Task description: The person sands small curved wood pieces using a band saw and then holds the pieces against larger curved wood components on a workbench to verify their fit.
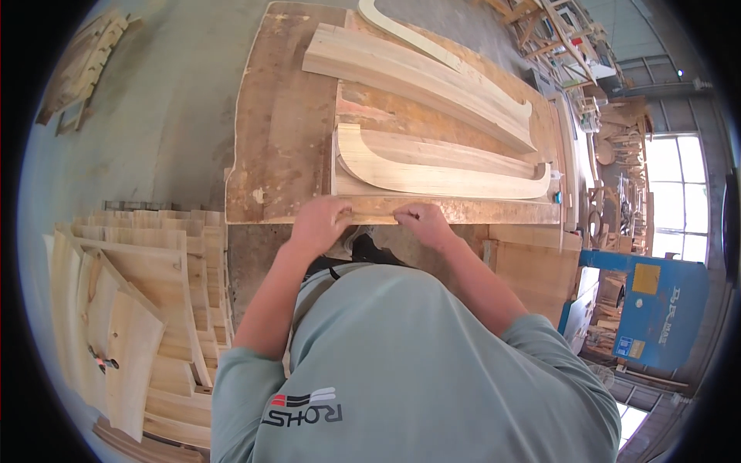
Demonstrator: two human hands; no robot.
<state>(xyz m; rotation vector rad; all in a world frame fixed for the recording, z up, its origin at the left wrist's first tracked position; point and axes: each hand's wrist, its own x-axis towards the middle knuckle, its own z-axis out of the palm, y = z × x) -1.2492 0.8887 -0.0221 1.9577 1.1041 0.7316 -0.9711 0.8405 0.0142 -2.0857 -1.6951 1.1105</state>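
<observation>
My left hand point(318, 224) and my right hand point(428, 224) are at the near edge of a worn wooden worktable point(270, 154), a short way apart. Fingers and thumb are pinched together on both. Whatever they hold is too small or too hidden to make out. Just beyond them a pale curved wooden piece point(448, 182), upturned at both ends, lies on a wooden board point(440, 151). Farther back rests a long thick timber point(409, 73), with another curved wooden piece point(409, 37) along its far side.
A small teal object point(557, 197) sits at the table's right end. Stacked boards point(154, 309) stand on the left, with a red-and-black tool point(104, 360) on them. To the right are a wooden panel point(532, 266) and a blue machine point(660, 309). Wooden frames point(85, 62) stand at far left.
</observation>
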